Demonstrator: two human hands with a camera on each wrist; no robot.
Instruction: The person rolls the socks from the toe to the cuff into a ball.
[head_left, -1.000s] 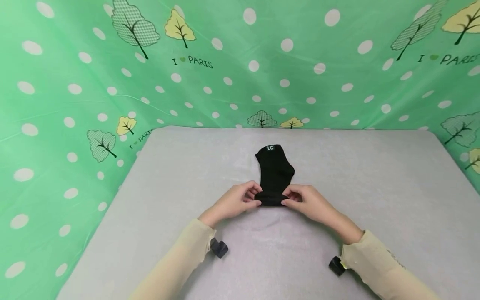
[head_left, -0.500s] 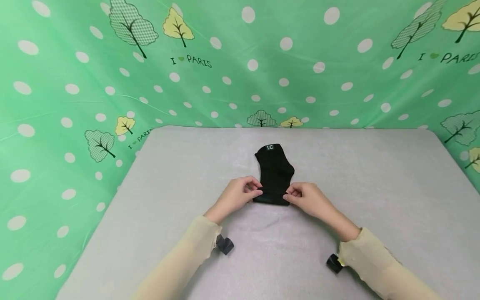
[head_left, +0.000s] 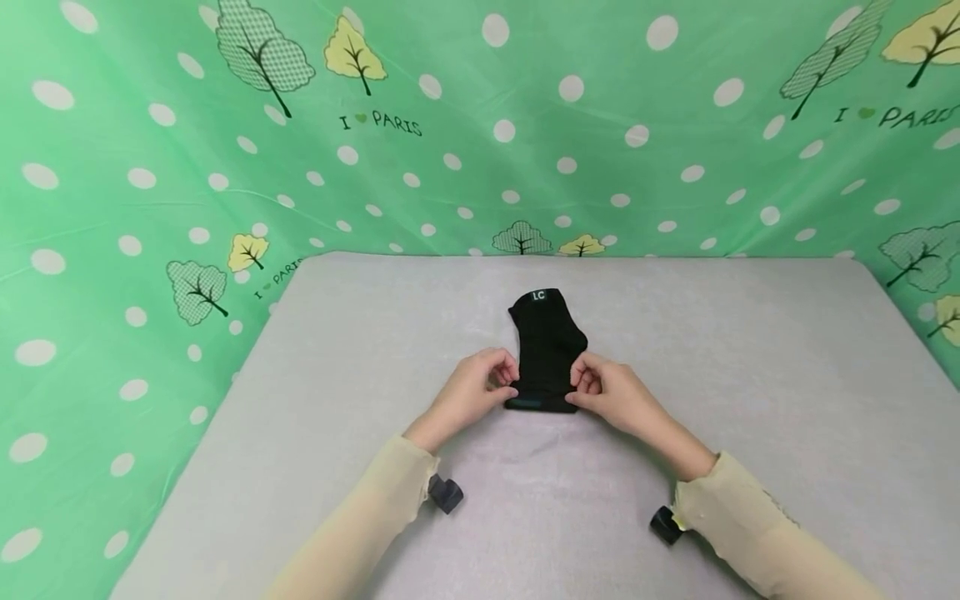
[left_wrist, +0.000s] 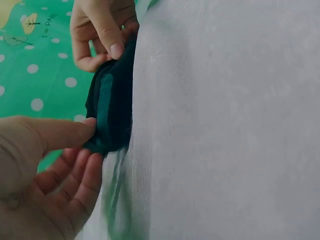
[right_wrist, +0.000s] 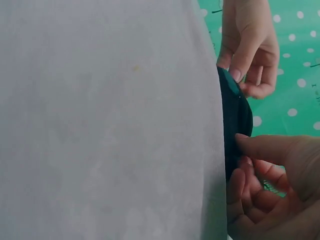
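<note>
A black sock (head_left: pixel 547 346) lies flat on the grey table, its cuff with a small "LC" label pointing away from me. The end nearest me is folded over into a short band. My left hand (head_left: pixel 472 387) pinches the left edge of that fold between thumb and fingers, and my right hand (head_left: pixel 618 396) pinches the right edge. In the left wrist view the sock (left_wrist: pixel 115 100) stretches between both hands, with a lighter strip along the fold. The right wrist view shows the sock (right_wrist: pixel 235 120) partly hidden by the right hand's fingers.
The grey cloth-covered table (head_left: pixel 750 350) spreads around the sock on all sides. A green dotted curtain (head_left: pixel 450 125) with printed trees hangs behind and to the left and right of the table. Dark camera mounts sit at both wrists.
The rolled end of the sock has become a flatter, wider fold. Both hands have shifted slightly and regripped at its edges; the cuff end has stayed in place.
</note>
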